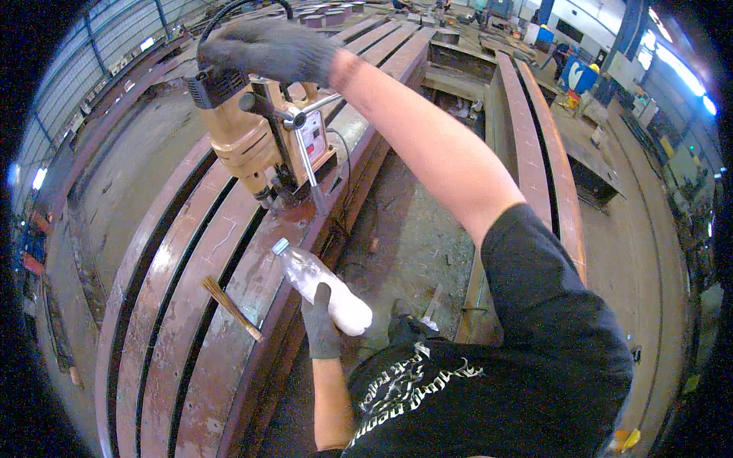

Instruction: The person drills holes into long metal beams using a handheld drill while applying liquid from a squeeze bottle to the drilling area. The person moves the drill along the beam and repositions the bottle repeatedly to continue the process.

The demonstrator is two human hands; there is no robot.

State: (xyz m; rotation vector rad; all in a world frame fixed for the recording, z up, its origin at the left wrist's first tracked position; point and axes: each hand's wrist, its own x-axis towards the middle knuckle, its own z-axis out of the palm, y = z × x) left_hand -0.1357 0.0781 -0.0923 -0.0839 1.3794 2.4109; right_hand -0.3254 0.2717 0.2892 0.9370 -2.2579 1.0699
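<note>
My left hand (322,324), in a dark grey glove, is closed around a clear plastic bottle (319,286) with a blue cap. White liquid fills its lower part, and the bottle tilts with its cap toward the drill. Over the top of a tan and black magnetic drill (243,141) lies my right hand (267,52), also gloved, its fingers curled down over the motor housing. The drill stands upright on a reddish-brown steel beam (252,286), its tip down at a wet-looking patch. A straw-bristled brush (231,307) lies across the beams near the bottle.
Several long steel beams run side by side, with dark gaps between them. The drill's handle bars (307,145) stick out toward me, and a black cable (347,156) hangs beside it. Another beam pair (538,145) stands to the right, across the dirty floor (412,229).
</note>
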